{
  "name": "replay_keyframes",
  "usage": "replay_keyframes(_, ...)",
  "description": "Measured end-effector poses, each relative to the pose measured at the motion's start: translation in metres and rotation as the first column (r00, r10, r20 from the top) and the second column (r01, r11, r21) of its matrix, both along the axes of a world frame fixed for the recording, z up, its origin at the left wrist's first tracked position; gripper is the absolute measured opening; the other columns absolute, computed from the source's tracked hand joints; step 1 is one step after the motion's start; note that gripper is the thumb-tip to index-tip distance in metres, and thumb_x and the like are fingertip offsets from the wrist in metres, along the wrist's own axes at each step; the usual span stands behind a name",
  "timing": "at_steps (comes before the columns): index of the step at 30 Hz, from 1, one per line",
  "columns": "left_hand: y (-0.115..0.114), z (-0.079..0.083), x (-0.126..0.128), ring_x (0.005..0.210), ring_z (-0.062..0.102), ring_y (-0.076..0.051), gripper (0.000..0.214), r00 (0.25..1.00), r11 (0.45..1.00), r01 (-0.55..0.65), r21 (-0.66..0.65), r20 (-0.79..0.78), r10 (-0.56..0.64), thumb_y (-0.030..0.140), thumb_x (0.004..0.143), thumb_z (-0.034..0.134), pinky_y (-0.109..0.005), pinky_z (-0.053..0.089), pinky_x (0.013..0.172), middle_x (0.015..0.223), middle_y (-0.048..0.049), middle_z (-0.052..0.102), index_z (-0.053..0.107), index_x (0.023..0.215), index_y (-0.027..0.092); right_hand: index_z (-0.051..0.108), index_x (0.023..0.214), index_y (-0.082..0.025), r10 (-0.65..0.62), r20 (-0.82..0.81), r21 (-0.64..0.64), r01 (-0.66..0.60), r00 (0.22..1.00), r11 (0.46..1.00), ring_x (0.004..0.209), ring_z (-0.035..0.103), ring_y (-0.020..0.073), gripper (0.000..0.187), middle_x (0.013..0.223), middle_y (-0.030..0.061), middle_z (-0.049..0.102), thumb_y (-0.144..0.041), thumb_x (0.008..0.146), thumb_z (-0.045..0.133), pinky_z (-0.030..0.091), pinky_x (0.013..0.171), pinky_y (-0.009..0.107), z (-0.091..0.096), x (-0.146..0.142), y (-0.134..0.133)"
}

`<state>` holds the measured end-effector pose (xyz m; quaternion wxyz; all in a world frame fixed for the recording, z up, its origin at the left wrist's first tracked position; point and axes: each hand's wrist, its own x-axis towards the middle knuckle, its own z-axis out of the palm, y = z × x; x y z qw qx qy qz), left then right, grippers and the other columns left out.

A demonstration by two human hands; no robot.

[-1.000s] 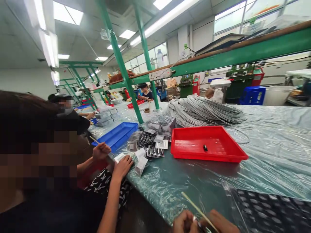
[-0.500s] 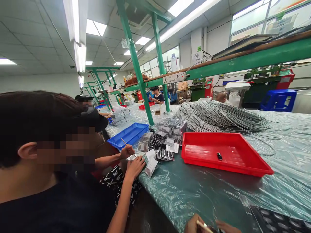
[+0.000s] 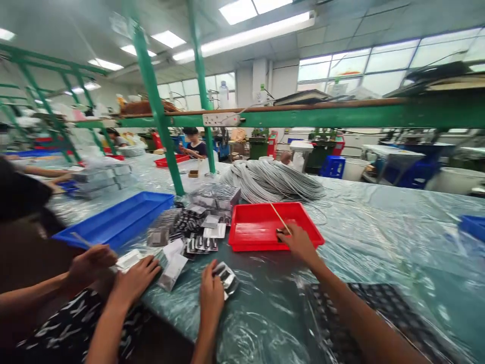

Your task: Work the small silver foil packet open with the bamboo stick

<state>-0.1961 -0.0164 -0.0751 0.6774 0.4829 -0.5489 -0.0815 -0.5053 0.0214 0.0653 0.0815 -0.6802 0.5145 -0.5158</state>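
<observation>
1. The right forearm passes over the black spotted sheet (image 3: 379,294); whether they touch, I cannot tell. A low sleeve-side drag could shift it on the slick film over the worktop (image 3: 261,303).
2. The left hand (image 3: 211,293) has its fingers closed on the edge of a clear blister pack (image 3: 227,279) near the worktop's front edge. Squeezing too hard could buckle the plastic and spill the dark pieces inside.
3. Loose labelled packets (image 3: 173,270) lie between that hand and a co-worker's hand (image 3: 138,279); a sideways swing could mix them up.
4. The right hand (image 3: 295,238) grips a thin stick (image 3: 280,218), fingertips at a small black piece (image 3: 279,233) inside the red tray (image 3: 257,247). Whether they pinch it, I cannot tell; the shared grip could let it slip.
</observation>
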Motion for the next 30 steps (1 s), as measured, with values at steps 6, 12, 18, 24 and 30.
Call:
replay_keyframes(6, 0.032, 0.016, -0.021, 0.126, 0.051, -0.036, 0.048, 0.951, 0.959, -0.115, -0.259, 0.251, 0.182, 0.043, 0.097, 0.044, -0.060, 0.038, 0.110, 0.132, -0.0179, 0.056, 0.067, 0.115, 0.005, 0.064, 0.121, -0.004, -0.014, -0.079, -0.035, 0.011, 0.997, 0.999, 0.117, 0.061, 0.0247, 0.029, 0.124, 0.0138, 0.066, -0.021, 0.099, 0.053, 0.043, 0.103, 0.041, 0.005, -0.026, 0.001)
replay_keyframes(12, 0.083, -0.003, -0.094, 0.086, 0.059, -0.009, 0.005, 0.827, 0.844, 0.250, -0.474, 0.559, 0.068, 0.016, 0.102, 0.052, -0.018, 0.045, 0.085, 0.094, 0.0002, 0.058, 0.056, 0.104, 0.018, 0.070, 0.108, -0.022, -0.023, -0.201, -0.069, 0.009, 0.979, 0.998, 0.103, 0.065, 0.0197, 0.028, 0.111, 0.0008, 0.068, -0.041, 0.100, 0.052, 0.050, 0.092, 0.036, -0.088, -0.090, 0.116)
replay_keyframes(18, 0.113, -0.022, -0.182, 0.082, 0.054, -0.017, 0.024, 0.643, 0.714, 0.602, 0.357, 0.314, -0.699, 0.035, 0.095, 0.053, -0.029, 0.039, 0.077, 0.090, -0.0045, 0.057, 0.063, 0.099, 0.014, 0.063, 0.119, -0.027, -0.598, -0.344, -0.626, 0.298, 0.724, 0.721, 0.102, 0.070, 0.0082, 0.023, 0.119, -0.0016, 0.068, -0.037, 0.109, 0.045, 0.056, 0.084, 0.017, -0.176, -0.144, 0.180)
replay_keyframes(24, 0.134, 0.003, -0.176, 0.092, 0.055, -0.020, 0.034, 0.593, 0.634, 0.615, 0.470, 0.254, -0.764, 0.040, 0.091, 0.052, -0.031, 0.039, 0.088, 0.097, -0.0064, 0.060, 0.062, 0.107, 0.013, 0.060, 0.117, -0.018, -0.659, -0.360, -0.716, 0.258, 0.660, 0.649, 0.078, 0.071, 0.0051, 0.023, 0.116, 0.0059, 0.071, -0.023, 0.107, 0.041, 0.050, 0.058, 0.013, -0.191, -0.144, 0.193)
replay_keyframes(30, 0.125, -0.022, -0.168, 0.139, 0.044, -0.025, 0.042, 0.546, 0.716, 0.540, 0.444, 0.463, -0.698, 0.033, 0.099, 0.046, -0.036, 0.028, 0.118, 0.147, -0.0131, 0.049, 0.064, 0.131, 0.014, 0.063, 0.111, -0.014, -0.675, -0.325, -0.772, 0.227, 0.662, 0.594, 0.079, 0.071, 0.0069, 0.024, 0.112, 0.0047, 0.072, -0.023, 0.108, 0.041, 0.052, 0.060, 0.017, -0.187, -0.148, 0.184)
